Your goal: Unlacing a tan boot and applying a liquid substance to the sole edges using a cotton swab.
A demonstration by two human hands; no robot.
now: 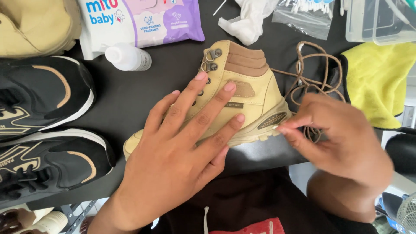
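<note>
Tan boot (249,93) under flat, spread left hand (182,147), right hand (342,138) fingertips pinched at its heel sole

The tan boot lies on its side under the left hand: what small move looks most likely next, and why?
Probably a short wiping stroke along the sole's heel. The left hand lies flat on the tan boot, pinning it on the black table, while the right hand touches the heel edge with pinched, motion-blurred fingertips. Whether they hold a wipe is unclear.
</note>
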